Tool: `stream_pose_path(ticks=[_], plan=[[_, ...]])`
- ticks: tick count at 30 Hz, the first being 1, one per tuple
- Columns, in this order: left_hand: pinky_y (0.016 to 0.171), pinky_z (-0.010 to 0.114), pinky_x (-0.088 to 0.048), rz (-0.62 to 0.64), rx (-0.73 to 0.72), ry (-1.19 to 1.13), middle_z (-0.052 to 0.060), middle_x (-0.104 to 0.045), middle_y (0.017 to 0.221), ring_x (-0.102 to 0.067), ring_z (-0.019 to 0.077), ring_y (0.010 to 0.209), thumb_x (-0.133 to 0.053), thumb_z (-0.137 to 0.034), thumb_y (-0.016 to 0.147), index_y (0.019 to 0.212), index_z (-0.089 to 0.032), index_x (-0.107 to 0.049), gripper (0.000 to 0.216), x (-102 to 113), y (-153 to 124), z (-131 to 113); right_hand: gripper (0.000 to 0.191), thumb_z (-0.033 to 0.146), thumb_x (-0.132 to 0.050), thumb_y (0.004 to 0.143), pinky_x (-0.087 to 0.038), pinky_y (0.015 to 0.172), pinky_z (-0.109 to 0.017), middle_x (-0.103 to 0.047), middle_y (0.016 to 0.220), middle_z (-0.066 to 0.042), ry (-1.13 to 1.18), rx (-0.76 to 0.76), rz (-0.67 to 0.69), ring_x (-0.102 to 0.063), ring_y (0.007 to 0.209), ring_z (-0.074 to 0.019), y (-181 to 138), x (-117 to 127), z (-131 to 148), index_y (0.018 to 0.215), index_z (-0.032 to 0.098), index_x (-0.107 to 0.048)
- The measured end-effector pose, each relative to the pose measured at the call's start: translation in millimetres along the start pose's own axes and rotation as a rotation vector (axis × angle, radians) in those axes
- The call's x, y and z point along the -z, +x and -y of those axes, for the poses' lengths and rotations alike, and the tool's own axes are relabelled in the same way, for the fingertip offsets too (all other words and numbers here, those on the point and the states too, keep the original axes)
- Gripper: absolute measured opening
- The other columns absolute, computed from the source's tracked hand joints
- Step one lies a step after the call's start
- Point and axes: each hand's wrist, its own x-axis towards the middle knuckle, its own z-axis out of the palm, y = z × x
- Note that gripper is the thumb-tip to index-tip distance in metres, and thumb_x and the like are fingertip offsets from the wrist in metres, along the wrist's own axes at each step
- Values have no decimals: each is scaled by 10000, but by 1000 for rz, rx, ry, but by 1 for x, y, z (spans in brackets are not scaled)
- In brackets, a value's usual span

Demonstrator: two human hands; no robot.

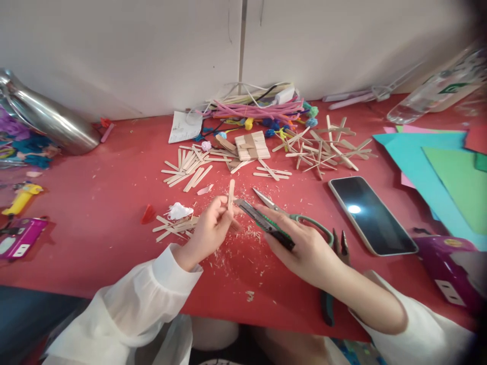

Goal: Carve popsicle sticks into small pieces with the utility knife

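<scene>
My left hand (211,226) pinches a wooden craft stick (231,191), which stands nearly upright between thumb and fingers. In my right hand (300,243) is a utility knife (262,220), its tip pointing left, close to the stick; whether blade and wood touch I cannot tell. Wood shavings (251,248) lie scattered beneath both hands. Partly covered by my right hand, a pair of scissors (312,221) with green handles rests on the table. Pliers (341,246) lie beside my right wrist. A small pile of craft sticks (169,229) sits left of my left hand.
On the red table (114,203), more craft sticks (186,165) and crossed stick shapes (327,147) lie behind my hands. A phone (373,215), coloured paper (414,157) and a purple device (452,268) are at right. A steel jug (57,119) leans at left. Pink pipe cleaners (258,110) line the wall.
</scene>
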Motion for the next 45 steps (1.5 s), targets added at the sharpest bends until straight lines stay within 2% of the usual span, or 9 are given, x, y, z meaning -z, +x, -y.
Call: stream_pose_path(ticks=[14,21,24,28,31,34,36,39,45], plan=[[695,291,-535,-13,-60,120,41,-640,793,-683,196,799,-411,-365,922,1008,-193,-388,194,-3,-3,4,436,153,-405,865,-551,676,-291,-677,1055,-111,-78,16,14,-671,874,-199,-3,-5,2,1298,153,-462],[696,294,-512,-51,-106,374,37,-663,778,-683,193,800,-374,-325,934,1000,-198,-387,144,-4,-5,2,456,176,-420,844,-478,449,-214,-659,1085,-123,101,-118,73,-639,662,-138,-4,-5,8,1295,141,-479],[697,291,-514,-33,-101,323,34,-658,773,-682,185,782,-381,-317,933,998,-196,-388,137,-5,-5,4,503,249,-456,832,-343,302,-200,-680,771,-51,281,-331,190,-488,418,-91,-1,0,10,1327,159,-447],[681,287,-532,-22,-66,140,36,-646,778,-678,180,763,-413,-325,922,1018,-196,-379,165,-6,-2,8,570,324,-496,827,-365,342,-201,-426,437,90,635,-568,299,-412,351,-83,4,5,7,1361,156,-391],[671,287,-551,0,-41,6,31,-638,776,-677,174,747,-440,-330,909,1023,-197,-368,189,-7,0,8,580,346,-510,823,-388,375,-210,-425,451,87,747,-596,312,-442,386,-91,5,5,5,1355,145,-395],[683,293,-561,11,-14,-42,20,-629,756,-679,169,733,-452,-340,904,1021,-194,-369,205,-7,1,7,551,319,-485,828,-344,343,-208,-568,582,27,513,-517,246,-394,382,-74,2,4,6,1352,164,-409],[690,295,-565,11,-12,-48,15,-622,746,-679,167,732,-452,-352,904,1011,-190,-373,210,-6,1,6,519,278,-464,829,-326,333,-213,-669,838,-54,321,-393,183,-389,408,-67,0,2,7,1336,171,-437],[688,290,-570,8,-16,-60,23,-621,788,-680,162,732,-461,-361,899,1009,-184,-379,224,-6,1,6,490,251,-443,837,-350,341,-220,-640,1109,-119,176,-270,121,-444,469,-82,0,0,8,1317,157,-462],[694,281,-572,12,-22,-60,23,-611,794,-681,164,752,-463,-352,902,1112,-189,-369,283,-6,1,6,477,222,-422,853,-453,414,-234,-598,1210,-128,86,-198,94,-516,510,-98,-1,-1,7,1325,155,-446]])
